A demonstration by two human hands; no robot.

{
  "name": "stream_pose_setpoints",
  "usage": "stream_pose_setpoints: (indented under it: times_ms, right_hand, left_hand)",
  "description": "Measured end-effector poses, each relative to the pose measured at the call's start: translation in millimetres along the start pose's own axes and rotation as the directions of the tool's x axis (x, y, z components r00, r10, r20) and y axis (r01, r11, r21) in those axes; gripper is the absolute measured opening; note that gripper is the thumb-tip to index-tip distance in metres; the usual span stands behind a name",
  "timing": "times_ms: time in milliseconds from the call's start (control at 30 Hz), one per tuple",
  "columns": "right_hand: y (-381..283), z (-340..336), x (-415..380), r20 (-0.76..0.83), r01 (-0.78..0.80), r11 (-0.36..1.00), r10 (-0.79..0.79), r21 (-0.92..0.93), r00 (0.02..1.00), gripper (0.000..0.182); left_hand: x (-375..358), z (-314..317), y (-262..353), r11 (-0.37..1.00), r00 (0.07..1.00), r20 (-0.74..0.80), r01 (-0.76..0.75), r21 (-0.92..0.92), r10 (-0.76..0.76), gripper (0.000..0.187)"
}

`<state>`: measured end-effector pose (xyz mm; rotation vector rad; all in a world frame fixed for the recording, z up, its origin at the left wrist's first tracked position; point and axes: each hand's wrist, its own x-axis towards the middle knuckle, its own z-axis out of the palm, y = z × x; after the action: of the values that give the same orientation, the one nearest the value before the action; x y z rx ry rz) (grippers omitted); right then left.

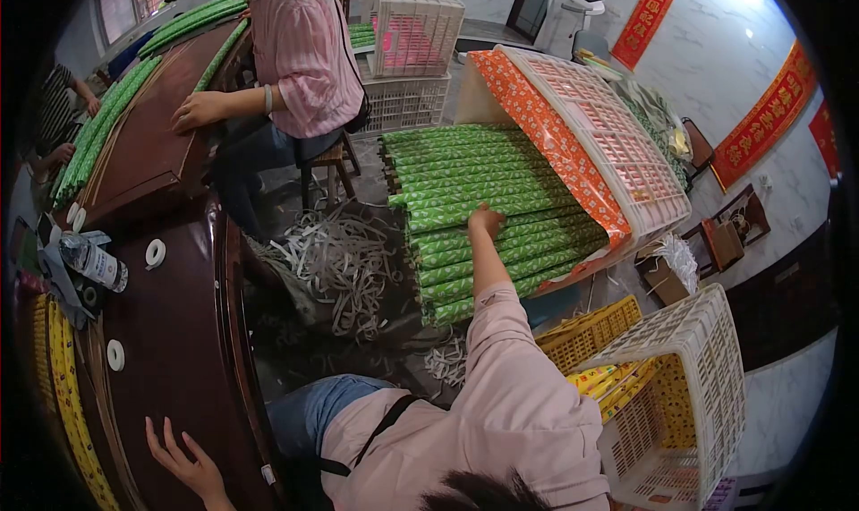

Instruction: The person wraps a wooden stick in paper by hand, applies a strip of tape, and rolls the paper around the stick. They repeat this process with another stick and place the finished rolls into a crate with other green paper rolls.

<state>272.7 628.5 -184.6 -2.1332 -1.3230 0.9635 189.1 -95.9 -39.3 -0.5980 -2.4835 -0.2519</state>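
Note:
My right hand (486, 220) rests on a pile of green patterned rolls (474, 166), fingers bent down onto them; whether it grips one is hidden. The rolls stick out of a white basket (608, 126) lined with orange flowered material. My left hand (186, 460) lies on the dark table (170, 332) with its fingers spread and nothing held. Above it on the tabletop are white tape rolls (115, 355), and a long yellow patterned roll (72, 404) runs along the far left side.
A co-worker in a striped pink shirt (309, 55) sits at another table with green rolls (107, 126). White strips (335, 260) litter the floor. A bottle (94, 260) lies on my table. An open white basket (671, 404) with yellow rolls stands at the lower right.

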Motion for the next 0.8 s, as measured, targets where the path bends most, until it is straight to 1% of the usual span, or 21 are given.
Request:
stream_pose_setpoints:
  times_ms: [133, 200, 267, 300, 333, 367, 400, 433, 467, 500, 533, 567, 600, 633, 667, 700, 733, 767, 800]
  right_hand:
    - [0, -7, 6, 0.005, 0.011, 0.999, -0.011, -0.034, 1.000, 0.090]
    - [-4, -11, 3, 0.038, -0.055, 0.998, 0.056, -0.007, 0.998, 0.091]
    - [5, 7, 28, 0.027, -0.112, 0.986, 0.109, 0.122, 0.994, 0.093]
    - [0, 0, 17, -0.049, -0.121, 0.989, 0.125, 0.081, 0.991, 0.093]
    - [6, 24, 35, -0.189, -0.151, 0.969, 0.188, 0.196, 0.964, 0.088]
    - [7, 25, 12, -0.210, -0.096, 0.972, 0.142, 0.215, 0.967, 0.081]
    - [6, 20, -23, -0.176, 0.022, 0.965, 0.026, 0.262, 0.984, 0.074]
    - [0, 13, -64, -0.100, 0.136, 0.930, -0.108, 0.341, 0.989, 0.067]
    - [-10, 7, -106, -0.007, 0.231, 0.868, -0.254, 0.440, 0.967, 0.060]
    - [-29, 1, -145, 0.063, 0.306, 0.778, -0.403, 0.548, 0.913, 0.055]
    - [-48, -5, -184, 0.132, 0.331, 0.665, -0.545, 0.669, 0.828, 0.050]
    - [-67, -11, -222, 0.195, 0.300, 0.553, -0.665, 0.777, 0.721, 0.045]
    - [-93, -15, -249, 0.205, 0.093, 0.306, -0.804, 0.948, 0.558, 0.037]
    - [-112, -52, -308, 0.154, -0.024, 0.156, -0.924, 0.988, 0.349, 0.049]
    - [-129, -90, -364, -0.006, -0.104, -0.017, -0.994, 0.994, 0.109, 0.056]
    - [-143, -122, -401, -0.111, -0.203, -0.115, -0.993, 0.972, 0.030, 0.058]
    - [-146, -160, -434, -0.305, -0.410, -0.257, -0.951, 0.875, -0.056, 0.056]
    - [-150, -196, -466, -0.485, -0.624, -0.304, -0.863, 0.720, -0.139, 0.054]
    - [-150, -226, -487, -0.663, -0.761, -0.347, -0.735, 0.547, -0.141, 0.053]
  left_hand:
    - [1, -2, 0, 1.000, 1.000, 0.007, 0.001, 0.011, -0.001, 0.035]
    - [0, -1, -1, 0.999, 0.999, 0.028, 0.017, 0.033, -0.018, 0.036]
    - [3, -1, 1, 1.000, 1.000, 0.019, 0.018, 0.006, -0.018, 0.036]
    - [3, -6, 1, 0.999, 0.999, 0.014, 0.033, -0.009, -0.033, 0.036]
    - [8, -12, 5, 0.997, 1.000, -0.027, 0.011, -0.083, -0.013, 0.037]
    - [15, -23, 9, 0.990, 0.998, -0.063, 0.006, -0.139, -0.015, 0.038]
    - [21, -38, 15, 0.981, 0.996, -0.082, 0.004, -0.196, -0.021, 0.040]
    - [32, -55, 20, 0.970, 0.994, -0.108, -0.001, -0.245, -0.026, 0.041]
    - [42, -77, 19, 0.958, 0.990, -0.141, -0.037, -0.286, -0.004, 0.043]
    - [52, -101, 20, 0.944, 0.984, -0.179, -0.077, -0.321, 0.019, 0.045]
    - [61, -134, 28, 0.941, 0.979, -0.202, -0.086, -0.326, 0.019, 0.051]
    - [68, -167, 31, 0.940, 0.964, -0.267, -0.112, -0.322, 0.024, 0.051]
    - [65, -198, 33, 0.942, 0.935, -0.351, -0.152, -0.300, 0.039, 0.050]
    - [61, -230, 40, 0.939, 0.891, -0.448, -0.216, -0.268, 0.077, 0.050]
    - [55, -260, 47, 0.932, 0.832, -0.538, -0.291, -0.216, 0.136, 0.050]
    - [44, -285, 55, 0.916, 0.761, -0.615, -0.372, -0.153, 0.206, 0.049]
    - [36, -307, 66, 0.885, 0.674, -0.675, -0.461, -0.066, 0.300, 0.049]
    - [28, -327, 79, 0.837, 0.576, -0.712, -0.547, 0.030, 0.402, 0.049]
    - [22, -341, 96, 0.784, 0.472, -0.732, -0.606, 0.134, 0.490, 0.048]
